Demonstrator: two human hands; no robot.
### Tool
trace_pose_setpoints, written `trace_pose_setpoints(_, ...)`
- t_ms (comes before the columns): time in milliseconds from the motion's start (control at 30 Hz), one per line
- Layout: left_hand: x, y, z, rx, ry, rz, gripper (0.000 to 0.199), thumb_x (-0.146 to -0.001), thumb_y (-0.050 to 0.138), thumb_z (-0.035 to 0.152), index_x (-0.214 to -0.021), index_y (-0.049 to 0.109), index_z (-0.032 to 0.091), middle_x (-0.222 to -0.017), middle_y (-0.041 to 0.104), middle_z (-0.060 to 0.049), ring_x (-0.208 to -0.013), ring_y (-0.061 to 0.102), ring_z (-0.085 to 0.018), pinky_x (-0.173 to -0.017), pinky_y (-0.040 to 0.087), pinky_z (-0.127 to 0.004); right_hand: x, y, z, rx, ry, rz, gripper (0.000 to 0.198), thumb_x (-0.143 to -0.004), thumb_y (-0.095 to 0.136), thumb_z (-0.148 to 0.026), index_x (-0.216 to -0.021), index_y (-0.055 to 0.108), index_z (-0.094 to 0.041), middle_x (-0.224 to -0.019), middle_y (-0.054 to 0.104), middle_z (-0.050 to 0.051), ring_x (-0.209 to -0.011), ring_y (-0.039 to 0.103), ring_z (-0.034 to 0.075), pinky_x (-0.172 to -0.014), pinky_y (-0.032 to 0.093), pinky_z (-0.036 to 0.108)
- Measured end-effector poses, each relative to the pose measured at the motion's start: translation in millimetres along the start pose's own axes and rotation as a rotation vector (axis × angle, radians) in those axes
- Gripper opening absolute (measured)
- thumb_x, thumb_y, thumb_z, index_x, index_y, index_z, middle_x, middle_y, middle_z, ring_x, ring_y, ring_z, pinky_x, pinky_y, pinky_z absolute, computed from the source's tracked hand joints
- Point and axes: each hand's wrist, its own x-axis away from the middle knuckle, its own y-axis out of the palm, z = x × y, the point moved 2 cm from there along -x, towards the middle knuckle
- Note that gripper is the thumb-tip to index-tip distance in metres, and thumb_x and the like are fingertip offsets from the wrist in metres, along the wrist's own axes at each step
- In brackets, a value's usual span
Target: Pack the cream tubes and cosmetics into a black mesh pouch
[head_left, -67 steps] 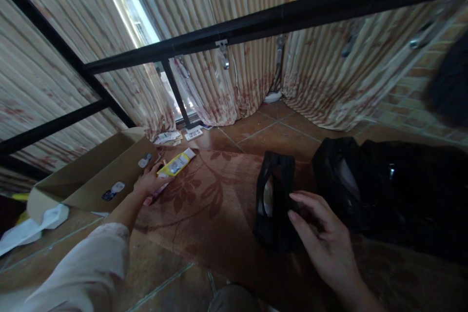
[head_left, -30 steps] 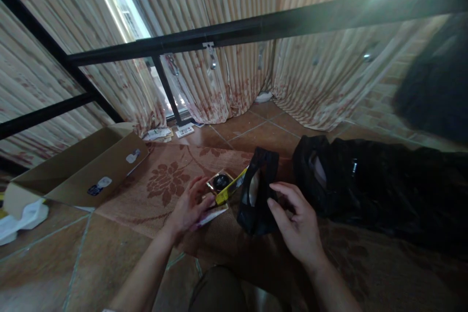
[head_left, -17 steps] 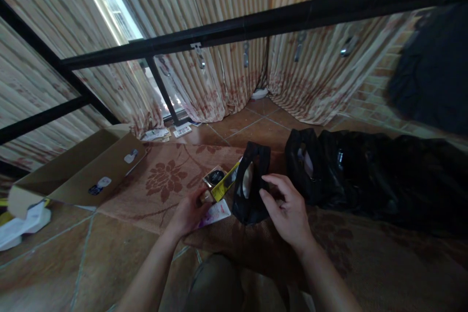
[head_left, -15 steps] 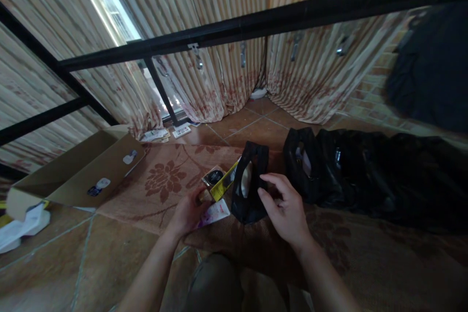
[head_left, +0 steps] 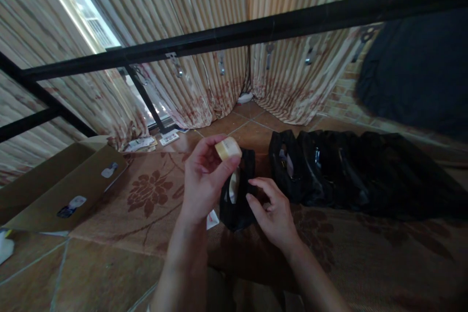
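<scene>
My left hand (head_left: 204,178) is closed on a small pale-yellow jar (head_left: 228,149), pinched between thumb and fingers. The jar is held above the opening of a small black bag (head_left: 239,214). Inside the bag a white rounded item (head_left: 234,186) shows; the rest of the contents is dark. My right hand (head_left: 272,207) is at the bag's right side, its thumb and forefinger apart and curved, the fingertips at the bag's edge. Part of a white packet (head_left: 212,220) lies on the rug between my left wrist and the bag.
Several more black bags (head_left: 329,170) stand in a row on the right. An open cardboard box (head_left: 87,195) is at the left on the patterned rug (head_left: 149,195). A black metal rail (head_left: 219,34) with clips crosses before the curtains (head_left: 204,87).
My left hand has risen from the small packages on the rug with the jar and moved up to the bag. My right hand keeps its curved pose; the view has shifted slightly.
</scene>
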Motion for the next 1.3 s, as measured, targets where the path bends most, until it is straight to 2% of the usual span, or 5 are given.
trace_pose_setpoints(233,9,27,-20,-0.013,-0.03,-0.213,0.038,-0.072,0.071,0.016,-0.108,0.06,0.02,-0.094,0.063,-0.002,-0.08,0.058,-0.012,-0.074,0.047,-0.024,-5,5,-3,-0.077,-0.028,-0.004,0.019,-0.086,0.056,-0.019,-0.104,0.061,-0.021,-0.1,0.06,0.006,-0.091,0.06,0.019,-0.079,0.051,0.031)
trace_pose_setpoints(533,15,14,-40,-0.286,0.093,-0.218,0.039,-0.075,0.064,0.009,-0.111,0.06,0.022,-0.11,0.063,-0.004,-0.099,0.06,-0.016,-0.09,0.046,-0.029,-5,6,-3,-0.108,-0.035,0.017,0.015,-0.089,0.056,-0.021,-0.103,0.061,-0.021,-0.104,0.061,0.007,-0.096,0.06,0.019,-0.084,0.051,0.034)
trace_pose_setpoints(833,14,12,-41,-0.745,0.297,-0.221,0.044,-0.074,0.063,0.007,-0.115,0.064,0.025,-0.112,0.064,-0.004,-0.108,0.057,-0.02,-0.098,0.044,-0.037,-4,0,3,-0.134,0.063,0.238,0.019,-0.095,0.049,-0.027,-0.105,0.064,-0.021,-0.097,0.061,0.005,-0.083,0.061,0.016,-0.071,0.05,0.029)
trace_pose_setpoints(1100,19,26,-50,-0.712,0.217,-0.391,0.046,-0.078,0.061,0.009,-0.121,0.061,0.026,-0.123,0.06,-0.004,-0.114,0.057,-0.018,-0.1,0.047,-0.033,-6,-7,1,-0.272,0.075,0.299,0.023,-0.088,0.061,-0.03,-0.109,0.062,-0.023,-0.098,0.064,0.003,-0.078,0.06,0.014,-0.065,0.05,0.025)
trace_pose_setpoints(1300,20,27,-50,-0.663,0.19,-0.391,0.049,-0.082,0.061,0.017,-0.129,0.053,0.024,-0.126,0.061,-0.005,-0.114,0.059,-0.019,-0.101,0.047,-0.036,-5,-7,3,-0.333,0.108,0.308,0.022,-0.088,0.06,-0.029,-0.11,0.062,-0.023,-0.096,0.066,0.002,-0.076,0.06,0.013,-0.064,0.05,0.024)
